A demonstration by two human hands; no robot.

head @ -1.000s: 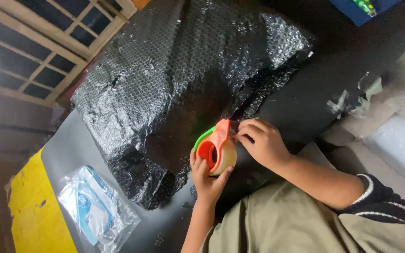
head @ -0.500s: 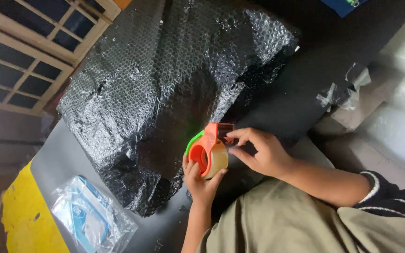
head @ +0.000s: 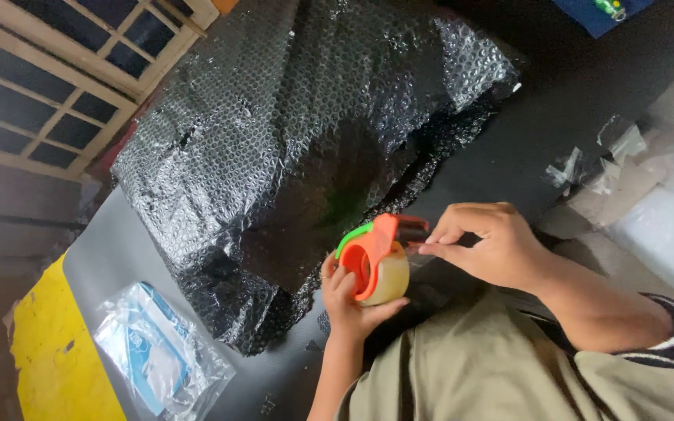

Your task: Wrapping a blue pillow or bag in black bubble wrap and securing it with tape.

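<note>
1. Low in the middle of the view, the left hand [head: 350,300] grips a tape dispenser [head: 376,261], orange with a green tab and a pale roll of tape, held just above the dark grey table [head: 509,156].
2. Left fingers [head: 388,306] wrap around the roll from beneath, thumb on the near side, closed firmly on the tape dispenser.
3. Beside it, the right hand [head: 489,245] comes in from the right, its fingers [head: 438,248] pressed together in a pinch at the dispenser's front end; whether they grip the clear tape end itself is too fine to tell.
4. Both hands sit just at the near edge of a large sheet of black bubble wrap [head: 298,140], which lies crumpled and bulging across most of the table.
5. Down at the lower left, a clear plastic bag [head: 161,355] with blue and white contents lies flat on the table, well apart from the hands.
6. Further left, a yellow strip [head: 56,359] runs along the table's edge.
7. Off to the right, scraps of clear tape [head: 587,168] lie on the table near a pale box [head: 665,226].
</note>
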